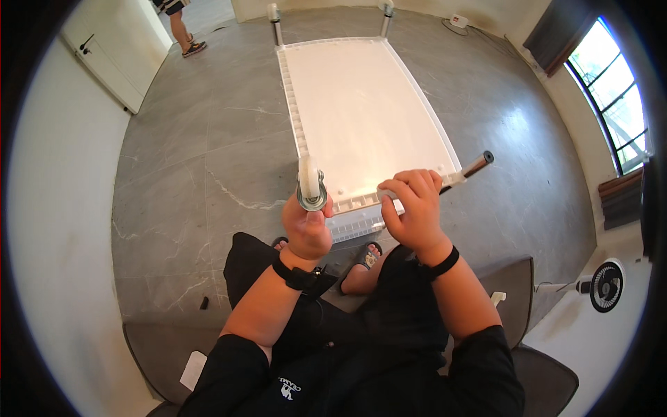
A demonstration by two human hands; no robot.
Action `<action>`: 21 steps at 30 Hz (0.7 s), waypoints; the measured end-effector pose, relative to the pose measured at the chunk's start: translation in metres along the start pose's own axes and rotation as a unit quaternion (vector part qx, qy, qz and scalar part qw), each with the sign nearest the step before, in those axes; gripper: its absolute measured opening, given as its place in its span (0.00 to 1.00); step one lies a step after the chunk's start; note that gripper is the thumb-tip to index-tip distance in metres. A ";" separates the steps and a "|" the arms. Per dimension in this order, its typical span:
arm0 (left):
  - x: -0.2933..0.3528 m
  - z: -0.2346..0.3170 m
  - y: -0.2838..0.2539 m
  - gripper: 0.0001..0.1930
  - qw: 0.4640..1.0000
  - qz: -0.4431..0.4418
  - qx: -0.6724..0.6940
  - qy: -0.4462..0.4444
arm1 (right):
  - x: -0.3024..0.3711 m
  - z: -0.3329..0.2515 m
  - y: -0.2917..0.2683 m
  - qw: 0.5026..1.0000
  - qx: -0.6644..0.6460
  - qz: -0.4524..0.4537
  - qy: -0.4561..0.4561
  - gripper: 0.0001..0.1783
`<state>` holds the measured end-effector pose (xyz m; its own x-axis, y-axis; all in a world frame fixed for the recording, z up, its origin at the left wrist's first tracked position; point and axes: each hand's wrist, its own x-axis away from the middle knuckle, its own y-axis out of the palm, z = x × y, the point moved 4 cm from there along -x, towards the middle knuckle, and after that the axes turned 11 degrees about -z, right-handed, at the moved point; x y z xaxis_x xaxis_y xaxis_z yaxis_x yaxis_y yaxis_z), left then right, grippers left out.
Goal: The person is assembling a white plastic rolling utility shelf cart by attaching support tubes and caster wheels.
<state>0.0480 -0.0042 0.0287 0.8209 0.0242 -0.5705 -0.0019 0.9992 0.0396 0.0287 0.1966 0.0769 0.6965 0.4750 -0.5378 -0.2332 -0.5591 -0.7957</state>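
Observation:
A white plastic shelf panel [361, 118] with ribbed edges stretches away in front of me, with short metal posts at its corners. At its near left corner, my left hand [306, 226] is wrapped round the base of a caster [311, 184] with a white wheel and metal bracket. My right hand [415, 208] is over the near edge, fingers curled and thumb bent in. A bit of white shows between its thumb and forefinger, but I cannot make out what it is. Right of that hand, a bare metal post [478, 164] with a dark end sticks out.
Two far posts [276, 31] carry casters at their ends. Below the near edge is another ribbed translucent panel [351, 228]. Grey stone floor [201, 174] surrounds the unit. A person's leg [182, 31] shows near the door [104, 52]. A small fan [606, 285] stands at right.

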 end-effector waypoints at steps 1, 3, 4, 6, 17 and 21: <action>0.001 0.000 0.003 0.33 1.000 0.011 -0.009 -0.022 | 0.000 0.002 0.000 1.000 -0.004 0.003 -0.008 0.09; 0.004 0.001 0.009 0.33 0.999 0.010 -0.033 -0.012 | 0.004 0.007 0.002 1.000 -0.001 0.003 -0.006 0.09; 0.004 0.004 0.010 0.33 0.998 0.012 -0.062 -0.003 | 0.004 0.009 0.002 1.000 -0.007 -0.001 -0.008 0.08; 0.008 0.004 0.018 0.32 0.998 -0.002 -0.056 0.005 | 0.007 0.012 0.001 1.000 -0.011 -0.004 -0.012 0.08; 0.029 -0.027 0.030 0.22 0.990 -0.063 -0.108 0.071 | 0.025 0.036 0.003 0.999 -0.051 0.012 0.011 0.06; 0.015 -0.016 0.014 0.14 0.974 -0.148 -0.128 0.112 | 0.020 0.026 0.001 0.999 -0.040 -0.018 0.007 0.05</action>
<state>0.0509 0.0103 0.0072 0.6622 -0.2890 -0.6913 0.0511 0.9379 -0.3431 0.0245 0.2232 0.0577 0.7129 0.4867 -0.5050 -0.1537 -0.5941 -0.7895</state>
